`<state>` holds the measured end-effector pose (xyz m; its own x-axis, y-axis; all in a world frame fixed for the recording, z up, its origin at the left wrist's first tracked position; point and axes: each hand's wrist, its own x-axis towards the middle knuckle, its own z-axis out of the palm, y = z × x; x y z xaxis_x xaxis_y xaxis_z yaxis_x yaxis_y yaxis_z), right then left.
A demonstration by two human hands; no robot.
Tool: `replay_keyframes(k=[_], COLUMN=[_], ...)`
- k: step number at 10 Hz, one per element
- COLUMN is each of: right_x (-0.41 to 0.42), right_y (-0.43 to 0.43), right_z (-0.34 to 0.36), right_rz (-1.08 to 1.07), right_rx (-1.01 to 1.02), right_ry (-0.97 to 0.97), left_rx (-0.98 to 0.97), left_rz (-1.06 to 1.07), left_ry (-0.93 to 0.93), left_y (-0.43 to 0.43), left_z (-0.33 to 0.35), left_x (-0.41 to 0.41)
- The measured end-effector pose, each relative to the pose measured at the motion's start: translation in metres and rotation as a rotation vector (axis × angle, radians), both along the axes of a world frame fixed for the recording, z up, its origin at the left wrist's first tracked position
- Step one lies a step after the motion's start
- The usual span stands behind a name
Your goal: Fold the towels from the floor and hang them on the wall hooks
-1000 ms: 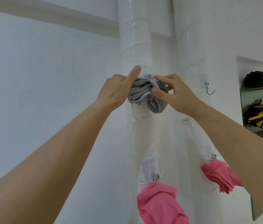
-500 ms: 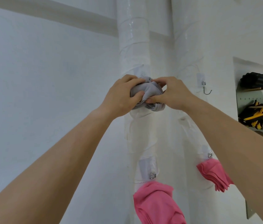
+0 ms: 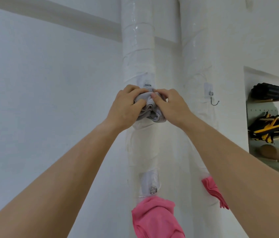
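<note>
Snugly, left hand (image 3: 124, 108), right hand (image 3: 172, 107): fingers (image 3: 161, 91) round grey towel (image 3: 153, 115).

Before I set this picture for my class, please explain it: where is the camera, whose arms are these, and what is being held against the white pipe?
There is no machine. The camera sits on a person's head, so the two bare arms are their own. The left hand and right hand both grip a bunched grey towel against the white pipe, just below a hook mount. Lower down hang a near pink towel and a far pink towel. A bare hook sits on the next pipe.
</note>
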<state>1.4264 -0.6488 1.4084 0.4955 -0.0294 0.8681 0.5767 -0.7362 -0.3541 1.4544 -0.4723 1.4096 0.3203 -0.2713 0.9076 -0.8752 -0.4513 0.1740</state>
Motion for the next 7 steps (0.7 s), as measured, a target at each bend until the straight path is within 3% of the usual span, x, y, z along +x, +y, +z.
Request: replay_keyframes(k=[3,5,7], right_x=[-0.031,-0.049,-0.065], right_y=[0.006,0.010,0.012], right_z=[0.016,0.014,0.001], right_rz=[-0.005,-0.113,-0.207], right_rx=[-0.016,-0.003,-0.035], right_ry=[0.222,0.221,0.173], left_rx=[0.062,0.107,0.078], left_rz=[0.128,0.190,0.313], left_ry=[0.064,0.128,0.078], left_y=[0.007,0.008,0.020], left_z=[0.007,0.020,0.006], left_x=[-0.033,-0.056,-0.072])
